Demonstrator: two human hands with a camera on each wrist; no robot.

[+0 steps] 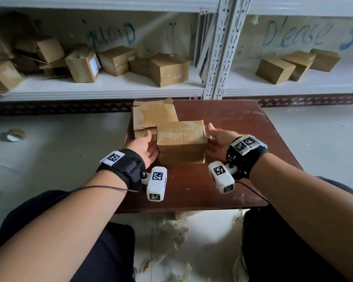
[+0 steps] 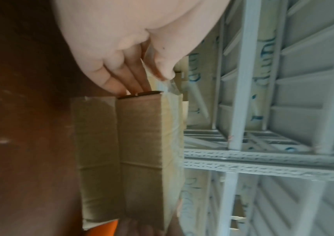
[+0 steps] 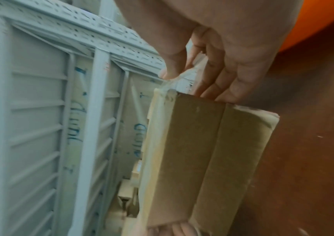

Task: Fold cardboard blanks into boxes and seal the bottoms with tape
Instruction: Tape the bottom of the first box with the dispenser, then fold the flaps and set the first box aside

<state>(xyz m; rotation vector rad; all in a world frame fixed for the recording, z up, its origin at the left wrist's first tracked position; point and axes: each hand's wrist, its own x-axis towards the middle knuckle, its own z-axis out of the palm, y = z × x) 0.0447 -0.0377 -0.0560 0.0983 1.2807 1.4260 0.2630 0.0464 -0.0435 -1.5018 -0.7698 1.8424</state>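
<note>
The left hand (image 1: 146, 146) lies flat against the left end of the folded cardboard box (image 1: 181, 140), fingers straight and close together along the panel, thumb up near the top edge. The right hand (image 1: 217, 141) mirrors it on the right end, fingers straight against the cardboard and thumb raised by the top corner. In the left wrist view the fingers (image 2: 135, 76) reach down the end panel; in the right wrist view the thumb tip sits on the taped top edge while the fingers (image 3: 220, 75) lie along the side.

The box stands on the brown counter (image 1: 243, 123), pressed between the two palms, its top face crossed by pale tape and a lower flap showing along its near side. Just behind it to the left lies a flattened cardboard blank (image 1: 151, 116), touching the box's back left corner and reaching the counter's far edge. Something orange (image 1: 220, 129) peeks out behind the right hand; what it is cannot be told.

On the grey floor well to the left lies a roll of tape (image 1: 14, 134). Beyond the counter runs a white metal shelf (image 1: 110, 89) carrying many small cardboard boxes (image 1: 169, 69), some crumpled. Torn plastic wrapping (image 1: 175, 231) litters the floor under the counter's near edge.
</note>
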